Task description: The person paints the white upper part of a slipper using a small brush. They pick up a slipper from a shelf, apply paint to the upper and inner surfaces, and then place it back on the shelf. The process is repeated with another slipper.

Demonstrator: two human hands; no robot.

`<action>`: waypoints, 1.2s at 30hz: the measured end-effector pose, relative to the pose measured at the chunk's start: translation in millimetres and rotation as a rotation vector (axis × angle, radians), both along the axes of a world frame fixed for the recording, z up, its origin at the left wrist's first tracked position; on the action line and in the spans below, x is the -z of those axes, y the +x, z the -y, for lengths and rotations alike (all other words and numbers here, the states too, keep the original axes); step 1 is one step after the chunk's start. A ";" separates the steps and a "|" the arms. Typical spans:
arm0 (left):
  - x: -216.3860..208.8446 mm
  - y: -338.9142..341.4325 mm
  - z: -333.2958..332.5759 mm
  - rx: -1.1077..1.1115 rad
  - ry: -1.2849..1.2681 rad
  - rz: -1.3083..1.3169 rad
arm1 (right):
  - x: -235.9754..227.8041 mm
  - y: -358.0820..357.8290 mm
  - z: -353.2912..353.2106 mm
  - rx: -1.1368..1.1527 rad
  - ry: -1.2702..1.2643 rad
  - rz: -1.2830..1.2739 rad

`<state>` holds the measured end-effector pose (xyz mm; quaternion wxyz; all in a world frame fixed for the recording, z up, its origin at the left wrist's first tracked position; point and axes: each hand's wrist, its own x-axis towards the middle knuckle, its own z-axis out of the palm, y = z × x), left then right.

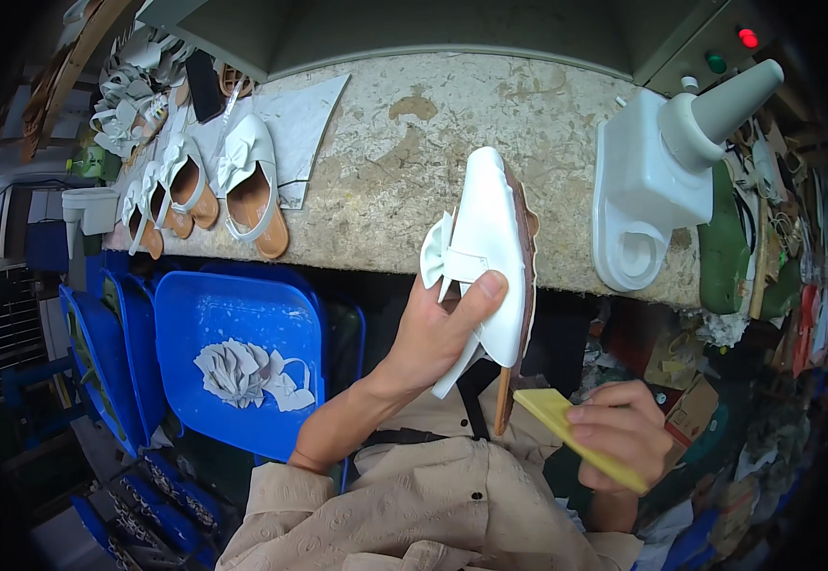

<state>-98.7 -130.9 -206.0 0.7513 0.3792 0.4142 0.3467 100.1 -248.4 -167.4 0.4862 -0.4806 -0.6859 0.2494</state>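
Observation:
My left hand [447, 324] is closed round a white shoe [490, 219] with a bow, held up in front of the bench with its toe pointing away. The shoe is turned on its side, so the brown edge of its sole faces right. Beside the shoe's heel end, my right hand [621, 433] grips a flat yellow strip [552, 416]; the strip's near-left tip comes close to the brown heel part, and I cannot tell whether they touch. Several similar white shoes [249, 176] with bows and tan insoles stand at the left of the bench.
The worn, stained workbench [385, 143] runs across under a grey metal housing [452, 33]. A white plastic container with a cone-shaped top [657, 162] stands at the right. Left of me, a blue plastic chair [233, 305] holds white cut pieces [243, 373]. Scraps crowd the far right.

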 end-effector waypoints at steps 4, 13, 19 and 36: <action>3.1 1.7 1.2 -0.008 0.021 0.041 | 19.5 -4.9 -0.3 0.151 -0.138 -0.483; 0.9 1.6 0.2 -0.019 0.034 0.012 | 31.9 -0.8 -11.1 0.153 -0.107 -0.528; 2.9 6.7 -7.8 -0.072 0.051 -0.024 | 27.8 -8.5 -17.3 0.147 0.080 -0.340; -1.0 11.3 -16.0 -0.104 0.235 0.048 | 12.6 4.6 -30.4 0.153 -0.163 -0.366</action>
